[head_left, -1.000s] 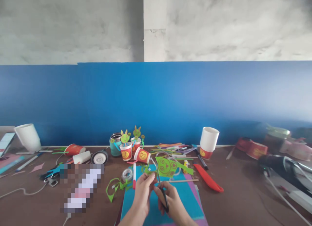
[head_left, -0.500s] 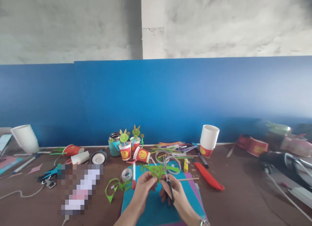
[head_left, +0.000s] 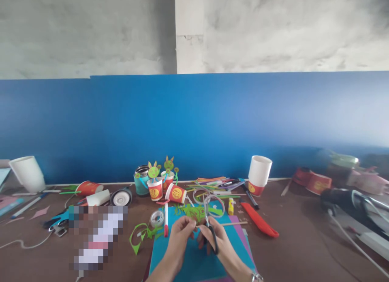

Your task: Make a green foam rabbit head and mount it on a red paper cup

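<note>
Fingertips of my left hand (head_left: 181, 235) are pinched on a small green paper piece, turned nearly edge-on and mostly hidden by the fingers. My right hand (head_left: 217, 237) meets it at the fingertips, holding scissors (head_left: 214, 237) with dark handles; the blades point away from me. Just beyond the hands lie bright green paper scraps (head_left: 192, 211). Beneath both hands is a blue sheet (head_left: 197, 263) over a purple one (head_left: 241, 223). A white marker with a red cap (head_left: 166, 221) and a tape roll (head_left: 157, 218) sit left of my left hand.
Paper cups with green paper figures (head_left: 155, 189) stand at the back, beside a tipped cup (head_left: 176, 193). A glue stick (head_left: 231, 206), a red pouch (head_left: 259, 220) and stacked cups (head_left: 259, 172) are on the right. Coloured sticks (head_left: 219, 184) lie near the blue partition (head_left: 194, 124).
The green piece between my fingers has turned from facing me to nearly edge-on. My hands stay close together, and the scissors remain in my right hand. The view has shifted slightly.
</note>
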Demonstrator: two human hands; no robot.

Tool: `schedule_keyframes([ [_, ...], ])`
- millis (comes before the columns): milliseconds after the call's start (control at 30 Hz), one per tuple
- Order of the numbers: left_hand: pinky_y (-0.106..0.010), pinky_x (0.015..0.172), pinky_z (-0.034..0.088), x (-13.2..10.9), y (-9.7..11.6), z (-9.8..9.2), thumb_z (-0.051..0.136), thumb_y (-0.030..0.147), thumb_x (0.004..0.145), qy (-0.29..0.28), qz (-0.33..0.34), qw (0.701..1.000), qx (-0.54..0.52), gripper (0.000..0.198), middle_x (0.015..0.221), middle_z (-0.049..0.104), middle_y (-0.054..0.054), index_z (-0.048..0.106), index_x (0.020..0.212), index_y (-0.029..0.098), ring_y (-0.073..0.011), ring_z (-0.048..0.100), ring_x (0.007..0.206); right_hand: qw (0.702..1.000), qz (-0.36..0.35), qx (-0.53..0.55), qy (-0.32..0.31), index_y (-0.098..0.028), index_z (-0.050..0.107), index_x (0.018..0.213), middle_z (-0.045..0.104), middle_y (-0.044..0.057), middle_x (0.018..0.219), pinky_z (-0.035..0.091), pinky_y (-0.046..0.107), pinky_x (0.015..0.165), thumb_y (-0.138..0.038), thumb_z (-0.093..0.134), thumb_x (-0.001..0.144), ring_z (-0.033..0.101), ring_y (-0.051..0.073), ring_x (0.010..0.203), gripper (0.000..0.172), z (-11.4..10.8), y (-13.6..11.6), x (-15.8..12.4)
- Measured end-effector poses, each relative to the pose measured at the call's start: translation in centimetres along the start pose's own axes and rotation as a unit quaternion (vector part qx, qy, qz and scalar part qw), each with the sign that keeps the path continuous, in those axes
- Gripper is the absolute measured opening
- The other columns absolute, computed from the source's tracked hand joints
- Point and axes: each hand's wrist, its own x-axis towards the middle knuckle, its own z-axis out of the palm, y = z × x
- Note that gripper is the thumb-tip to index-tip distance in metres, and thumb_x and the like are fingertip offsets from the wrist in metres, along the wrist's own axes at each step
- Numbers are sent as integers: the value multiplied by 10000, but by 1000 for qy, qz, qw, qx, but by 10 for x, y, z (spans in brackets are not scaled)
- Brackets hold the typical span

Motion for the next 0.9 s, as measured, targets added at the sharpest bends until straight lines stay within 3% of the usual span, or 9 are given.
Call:
schedule_keyframes([
  [233,-217,495,283,-1,3,-2,634,427,672,43,3,999,-9,290,568,470,44,505,612,174,-85,359,490,994,46,-45,-88,-145,512,803,581,-23,517,283,126,294,-539,591,732,518,78,371,408,8,4,-7],
  [900,-198,413,231,-3,1,2,646,446,675,2,-16,999,-48,332,478,412,72,466,586,181,-60,321,401,994,46,-48,-90,-142,500,815,551,-29,511,335,146,343,-573,599,714,505,78,400,454,9,5,-7],
])
